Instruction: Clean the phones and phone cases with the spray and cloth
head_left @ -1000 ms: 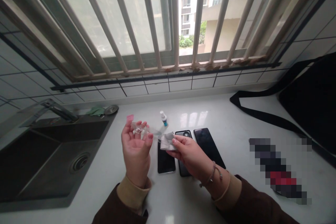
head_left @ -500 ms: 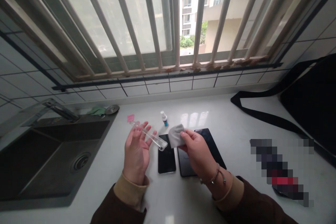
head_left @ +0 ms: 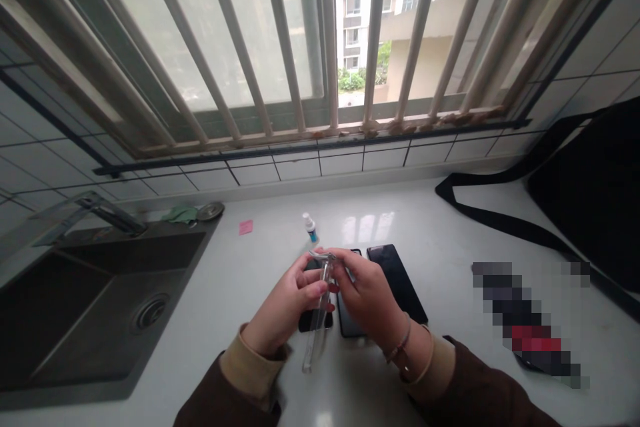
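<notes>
My left hand [head_left: 300, 297] is closed on a clear phone case [head_left: 315, 333], seen nearly edge-on and slanting down toward me. Against the top end of the case, my right hand [head_left: 364, 280] pinches a grey cloth [head_left: 321, 255]; most of the cloth is hidden by the fingers. Both hands meet above a black phone [head_left: 320, 321], which lies partly covered beneath them. Just right of it, two dark flat devices or a folded tablet [head_left: 400, 280] rest under my right hand. A small white spray bottle [head_left: 310, 228] with a blue label stands beyond the hands.
A pink sticky note [head_left: 245, 227] lies left of the bottle. The sink [head_left: 125, 373] and its tap [head_left: 113, 213] occupy the left side. On the right are a black bag [head_left: 590, 180] with its strap and a blurred-out item [head_left: 523, 327]. Window bars rise behind the counter.
My hands have come together. The phone case has swung from slanting left to nearly upright in view, and the cloth now meets its top end. The pink note stayed on the counter.
</notes>
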`<state>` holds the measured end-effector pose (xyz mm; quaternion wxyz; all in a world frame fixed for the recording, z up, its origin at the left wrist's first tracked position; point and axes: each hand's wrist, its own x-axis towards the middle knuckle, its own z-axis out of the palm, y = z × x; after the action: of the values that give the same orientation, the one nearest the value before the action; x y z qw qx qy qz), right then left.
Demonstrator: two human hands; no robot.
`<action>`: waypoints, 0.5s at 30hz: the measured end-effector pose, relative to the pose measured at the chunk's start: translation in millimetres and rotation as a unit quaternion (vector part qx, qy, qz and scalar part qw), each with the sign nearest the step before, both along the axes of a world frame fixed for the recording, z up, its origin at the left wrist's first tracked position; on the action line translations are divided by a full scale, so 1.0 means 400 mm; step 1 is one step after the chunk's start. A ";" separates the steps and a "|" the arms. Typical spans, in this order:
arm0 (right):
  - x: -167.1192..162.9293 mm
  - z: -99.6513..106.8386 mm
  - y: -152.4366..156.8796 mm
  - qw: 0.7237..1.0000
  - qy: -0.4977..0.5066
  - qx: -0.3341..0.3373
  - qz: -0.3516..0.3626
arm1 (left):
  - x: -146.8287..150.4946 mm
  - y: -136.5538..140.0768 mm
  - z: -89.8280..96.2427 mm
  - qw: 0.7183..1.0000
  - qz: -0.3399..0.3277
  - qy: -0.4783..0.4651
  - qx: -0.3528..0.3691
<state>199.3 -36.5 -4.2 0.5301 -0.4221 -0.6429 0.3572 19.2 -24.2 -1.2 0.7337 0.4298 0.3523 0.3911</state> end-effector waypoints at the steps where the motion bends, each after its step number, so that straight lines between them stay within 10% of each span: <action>1: 0.001 0.001 -0.003 1.000 0.001 0.018 -0.001 | -0.001 0.001 -0.003 1.000 -0.001 0.004 -0.002; 15: 0.002 -0.021 0.016 0.970 -0.125 0.207 -0.029 | 0.016 0.010 0.008 0.985 0.072 -0.120 -0.103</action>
<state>200.1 -30.3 -12.4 0.5310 -0.3631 -0.7517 0.1455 25.5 -20.0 1.9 0.7806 0.2753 0.3307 0.4533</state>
